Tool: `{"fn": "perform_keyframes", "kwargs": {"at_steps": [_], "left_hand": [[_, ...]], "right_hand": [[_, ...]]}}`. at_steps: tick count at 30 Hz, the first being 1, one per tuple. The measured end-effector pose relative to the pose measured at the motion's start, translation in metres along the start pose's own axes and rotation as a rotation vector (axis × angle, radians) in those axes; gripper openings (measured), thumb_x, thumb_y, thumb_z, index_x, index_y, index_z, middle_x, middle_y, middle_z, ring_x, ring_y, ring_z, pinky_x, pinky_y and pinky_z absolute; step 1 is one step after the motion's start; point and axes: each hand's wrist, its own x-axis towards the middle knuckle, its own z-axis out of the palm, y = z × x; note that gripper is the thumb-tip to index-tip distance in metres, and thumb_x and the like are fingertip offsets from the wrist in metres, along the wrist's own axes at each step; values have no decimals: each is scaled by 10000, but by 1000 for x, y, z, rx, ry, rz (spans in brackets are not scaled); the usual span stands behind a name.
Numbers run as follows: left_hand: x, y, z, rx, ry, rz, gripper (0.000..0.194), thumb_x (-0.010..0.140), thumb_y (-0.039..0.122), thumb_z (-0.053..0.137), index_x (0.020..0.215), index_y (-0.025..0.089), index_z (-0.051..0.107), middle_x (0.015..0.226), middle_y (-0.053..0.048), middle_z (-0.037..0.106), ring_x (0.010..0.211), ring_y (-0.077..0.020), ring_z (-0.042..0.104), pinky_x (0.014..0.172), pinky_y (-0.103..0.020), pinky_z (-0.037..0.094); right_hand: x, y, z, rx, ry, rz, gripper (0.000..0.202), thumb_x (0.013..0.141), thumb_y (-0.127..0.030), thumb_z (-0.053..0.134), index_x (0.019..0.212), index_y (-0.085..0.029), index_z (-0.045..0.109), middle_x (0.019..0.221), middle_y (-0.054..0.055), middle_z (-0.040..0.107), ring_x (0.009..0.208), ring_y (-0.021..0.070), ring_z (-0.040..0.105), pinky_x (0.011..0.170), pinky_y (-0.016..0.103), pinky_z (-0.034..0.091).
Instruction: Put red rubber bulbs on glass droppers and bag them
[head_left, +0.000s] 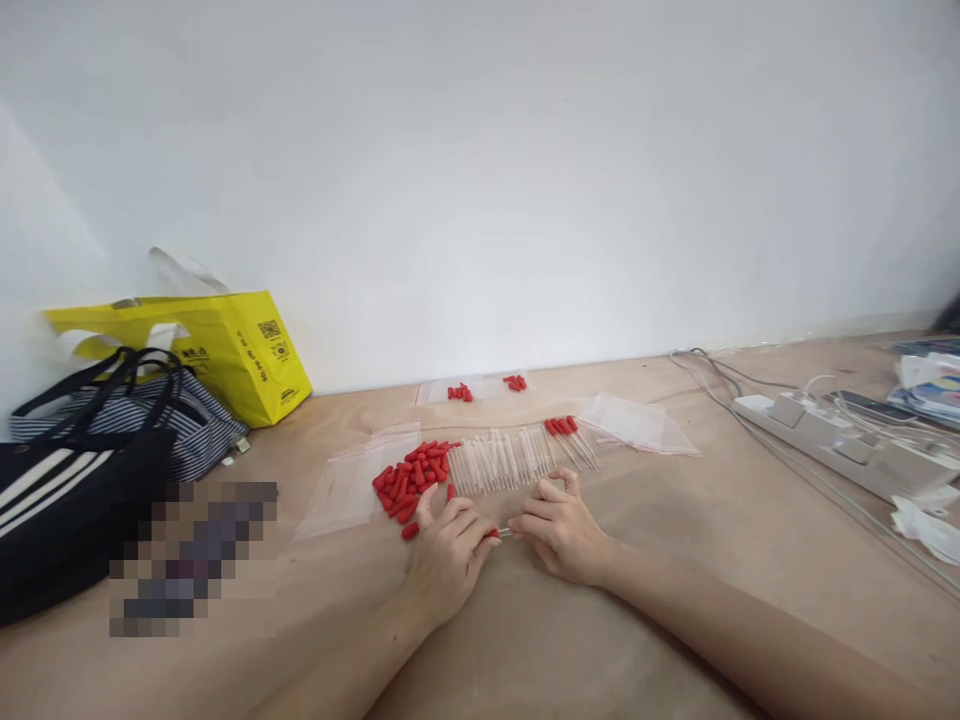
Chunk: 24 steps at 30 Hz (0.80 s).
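Note:
My left hand (448,552) pinches a red rubber bulb (491,533) at its fingertips. From that bulb a thin clear tube (505,532) runs right into the closed fingers of my right hand (564,530). Just beyond my left hand lies a pile of red bulbs (411,478), with one bulb (410,531) a little apart at its near edge. A row of clear tubes (502,460) lies side by side right of the pile. At the row's right end are several tubes with red bulbs on their ends (561,426).
Clear plastic bags (341,490) lie left and right of the row. Near the wall, another bag (484,388) holds red bulbs. A yellow bag (247,350) and a black bag (82,520) stand left. At right are a power strip (832,440), cables and a phone (874,407).

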Motion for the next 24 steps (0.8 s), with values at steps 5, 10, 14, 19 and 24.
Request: {"fn": "perform_keyframes", "kwargs": {"at_steps": [5,10,14,19,24], "left_hand": [[0,2,1,-9,16,19,215,845,230,417,701,208,574,655,24,641,760,-155,566,992,-503,82],[0,4,1,-35,16,22,241,854,225,394,684,204,564,644,29,639,734,-149,567,991,-507,75],[-1,2,3,-41,15,21,210,846,238,416,705,206,569,654,29,638,753,-152,569,990,-495,84],[-1,0,4,-78,-4,-2,190,841,242,436,714,211,574,667,28,647,759,-160,568,986,-507,61],[2,-5,-2,-100,-25,-57,80,800,270,531,765,235,594,688,47,661,776,-166,566,972,-516,14]], "right_hand": [[2,-1,0,6,10,-12,155,798,-180,434,759,-192,583,624,-12,560,698,125,426,823,360,167],[4,-3,1,45,26,-25,166,810,-187,416,735,-177,563,622,-8,572,679,123,429,814,360,172],[5,-4,2,82,56,-23,156,803,-173,420,718,-173,551,606,-15,572,674,124,425,797,355,179],[6,-4,4,74,24,-16,152,803,-159,427,722,-176,554,619,-15,584,688,126,426,797,355,177],[5,-1,6,23,8,16,183,851,-225,425,773,-203,589,623,-17,596,694,127,427,823,370,160]]}}
